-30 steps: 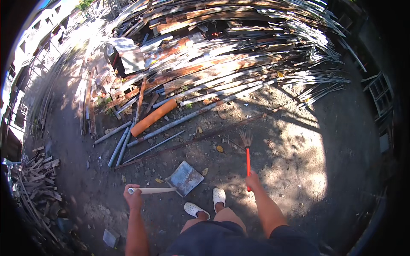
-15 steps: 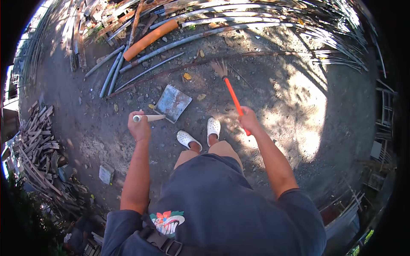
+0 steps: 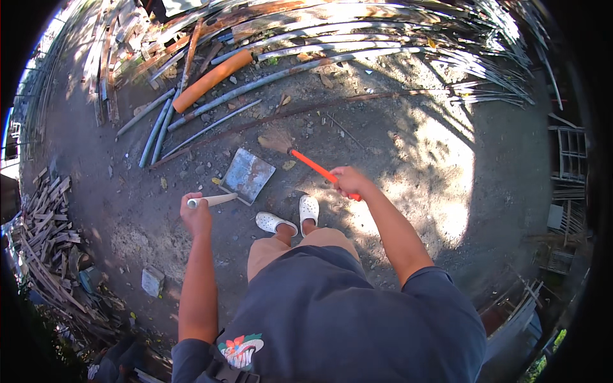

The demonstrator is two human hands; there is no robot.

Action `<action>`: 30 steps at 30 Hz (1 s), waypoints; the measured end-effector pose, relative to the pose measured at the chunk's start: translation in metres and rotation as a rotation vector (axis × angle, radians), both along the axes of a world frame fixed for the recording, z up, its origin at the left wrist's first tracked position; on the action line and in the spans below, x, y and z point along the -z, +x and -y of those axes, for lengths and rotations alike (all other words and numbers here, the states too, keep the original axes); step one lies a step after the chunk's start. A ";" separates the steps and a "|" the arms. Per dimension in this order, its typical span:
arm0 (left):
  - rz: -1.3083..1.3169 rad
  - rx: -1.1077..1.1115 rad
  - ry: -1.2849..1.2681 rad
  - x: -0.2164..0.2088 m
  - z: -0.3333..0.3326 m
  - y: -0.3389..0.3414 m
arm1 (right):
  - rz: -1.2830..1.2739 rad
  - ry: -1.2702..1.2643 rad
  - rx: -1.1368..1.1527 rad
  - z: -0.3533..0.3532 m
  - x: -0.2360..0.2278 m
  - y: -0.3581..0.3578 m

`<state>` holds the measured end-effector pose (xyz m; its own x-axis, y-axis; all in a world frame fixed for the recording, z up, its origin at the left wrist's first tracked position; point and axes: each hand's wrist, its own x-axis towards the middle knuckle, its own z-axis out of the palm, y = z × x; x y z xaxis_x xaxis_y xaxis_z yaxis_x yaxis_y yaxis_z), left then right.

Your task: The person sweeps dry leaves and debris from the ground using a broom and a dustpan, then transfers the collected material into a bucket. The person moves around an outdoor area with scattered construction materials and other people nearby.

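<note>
My left hand [image 3: 196, 214] is closed round the pale handle of a long-handled dustpan. The dustpan's flat, worn metal pan [image 3: 249, 175] rests on the dirt ahead of my feet, its surface grey-blue with rusty patches. In my right hand [image 3: 352, 182] is a broom [image 3: 314, 166], gripped near the end of its orange-red handle. The broom's brown bristles [image 3: 276, 142] lie just beyond the pan's far right corner, apart from it, over the ground. A yellowish leaf [image 3: 289, 165] lies between the bristles and the pan's right side.
An orange pipe [image 3: 212, 82] and several long grey pipes [image 3: 255, 90] lie across the ground ahead. Wood scraps [image 3: 48, 223] are heaped at the left, with a pale block [image 3: 152, 281] nearby. A thin rusty bar [image 3: 306, 110] crosses beyond the broom. Bundled poles stretch along the far right.
My right hand has swung the broom leftward and nearer, bringing its bristles close to the dustpan. The whole view has shifted slightly; my left hand keeps its grip.
</note>
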<state>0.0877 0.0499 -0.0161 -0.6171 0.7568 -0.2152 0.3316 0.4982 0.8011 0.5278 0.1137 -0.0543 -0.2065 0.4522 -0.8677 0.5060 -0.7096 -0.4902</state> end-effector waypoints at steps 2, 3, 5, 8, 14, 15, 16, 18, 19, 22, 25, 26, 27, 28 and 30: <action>-0.050 0.070 0.089 0.004 0.000 -0.005 | -0.003 -0.063 0.110 0.023 -0.037 0.028; -0.038 0.062 0.095 0.003 -0.005 -0.009 | 0.017 -0.050 0.159 0.025 -0.047 0.041; -0.017 0.037 0.089 0.004 -0.009 -0.013 | 0.079 0.017 0.235 0.014 -0.048 0.070; 0.040 0.015 0.111 0.018 -0.016 -0.033 | 0.208 0.183 0.341 -0.046 -0.021 0.102; 0.037 -0.026 0.078 0.023 -0.026 -0.044 | 0.383 0.439 0.451 -0.209 0.118 0.154; 0.071 -0.039 0.068 0.029 -0.023 -0.049 | 0.356 0.427 0.434 -0.231 0.131 0.147; 0.068 -0.042 0.038 0.025 -0.021 -0.048 | 0.339 0.392 0.413 -0.239 0.142 0.142; 0.081 -0.060 0.018 0.018 -0.039 -0.032 | 0.255 0.304 0.351 -0.239 0.139 0.132; 0.067 -0.070 0.003 0.016 -0.044 -0.029 | 0.189 0.244 0.309 -0.226 0.122 0.119; -0.039 -0.090 -0.025 0.008 -0.060 -0.014 | 0.081 0.092 0.119 -0.200 0.025 0.091; -0.003 -0.097 -0.042 0.003 -0.077 -0.005 | 0.099 0.004 0.002 -0.200 -0.037 0.098; -0.019 -0.092 -0.047 0.004 -0.083 -0.003 | 0.098 0.010 -0.022 -0.205 -0.044 0.098; -0.034 -0.086 -0.054 0.003 -0.086 0.000 | 0.098 0.013 -0.046 -0.208 -0.048 0.098; -0.050 -0.074 -0.058 0.002 -0.091 0.002 | 0.100 0.052 -0.031 -0.212 -0.041 0.096; -0.062 -0.065 -0.047 0.008 -0.094 0.001 | 0.099 0.133 -0.011 -0.228 -0.003 0.080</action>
<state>0.0890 0.1444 -0.0239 -0.6775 0.7050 -0.2097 0.3455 0.5568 0.7554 0.6075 0.3413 -0.0516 -0.1281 0.5631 -0.8164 0.5637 -0.6359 -0.5271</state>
